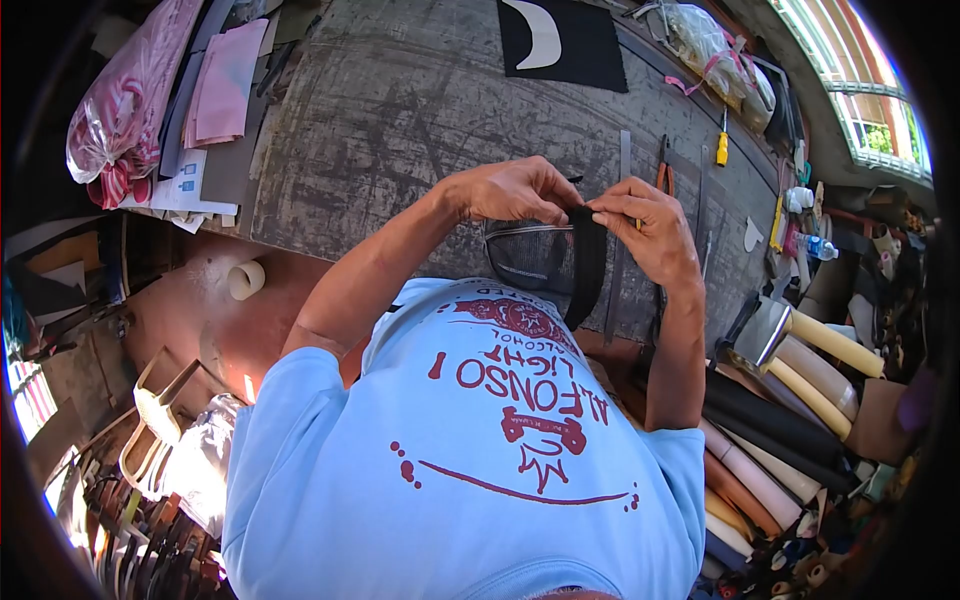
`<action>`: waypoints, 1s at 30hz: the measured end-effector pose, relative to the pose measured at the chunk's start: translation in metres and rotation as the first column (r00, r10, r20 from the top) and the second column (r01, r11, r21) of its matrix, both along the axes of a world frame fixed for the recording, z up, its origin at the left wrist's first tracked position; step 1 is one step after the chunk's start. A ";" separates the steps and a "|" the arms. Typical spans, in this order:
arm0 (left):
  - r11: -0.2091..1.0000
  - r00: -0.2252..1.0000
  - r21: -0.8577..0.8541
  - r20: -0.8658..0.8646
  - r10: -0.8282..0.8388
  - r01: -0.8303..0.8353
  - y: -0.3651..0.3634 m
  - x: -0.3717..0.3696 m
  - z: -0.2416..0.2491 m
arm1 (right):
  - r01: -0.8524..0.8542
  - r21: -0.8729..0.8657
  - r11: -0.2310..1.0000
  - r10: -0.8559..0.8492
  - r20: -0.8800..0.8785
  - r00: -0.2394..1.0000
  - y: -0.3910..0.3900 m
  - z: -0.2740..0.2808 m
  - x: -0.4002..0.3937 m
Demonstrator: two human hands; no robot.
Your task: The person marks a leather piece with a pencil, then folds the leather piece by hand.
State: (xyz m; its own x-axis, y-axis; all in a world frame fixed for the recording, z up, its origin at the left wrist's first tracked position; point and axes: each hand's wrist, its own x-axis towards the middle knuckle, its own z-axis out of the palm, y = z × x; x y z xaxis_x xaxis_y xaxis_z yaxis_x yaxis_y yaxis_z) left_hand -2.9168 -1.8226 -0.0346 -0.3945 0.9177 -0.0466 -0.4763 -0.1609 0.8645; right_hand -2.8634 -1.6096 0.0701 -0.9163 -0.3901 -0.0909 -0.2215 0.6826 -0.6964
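A dark mesh piece with a light seam line [530,252] lies at the table's front edge, against the light blue shirt. A wide black strap [588,265] runs down along its right side. My left hand [520,190] pinches at the strap's upper end from the left, thumb and fingers together. From the right my right hand [640,220] pinches the same end, its fingertips close to those of my left hand. Whatever small part sits between the fingertips is too small to make out.
The worn dark table [400,120] holds a black sheet with a white crescent [540,35], orange-handled pliers [665,170], a yellow screwdriver [722,148], metal strips and pink sheets [225,90]. Rolls of material [780,430] stand at the right.
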 end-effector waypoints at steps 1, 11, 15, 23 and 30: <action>1.000 1.000 0.003 0.016 0.000 0.000 -0.001 0.000 0.000 | 0.002 0.002 1.000 -0.002 -0.006 1.000 -0.001 0.000 0.001; 0.994 0.991 -0.106 0.131 0.005 0.009 -0.004 -0.002 0.007 | -0.080 0.042 0.996 0.088 -0.256 0.963 -0.001 -0.009 0.014; 0.997 0.990 -0.075 0.141 0.004 0.006 -0.004 -0.002 0.007 | -0.081 0.054 0.995 0.094 -0.340 0.936 -0.004 -0.013 0.017; 0.997 0.987 -0.073 0.163 0.009 0.003 -0.006 -0.001 0.006 | 0.014 0.034 0.999 -0.002 -0.327 0.945 -0.012 -0.015 0.021; 0.996 0.989 -0.091 0.144 0.029 -0.016 -0.005 0.002 0.007 | 0.024 0.068 0.997 0.001 -0.347 0.938 -0.016 -0.014 0.024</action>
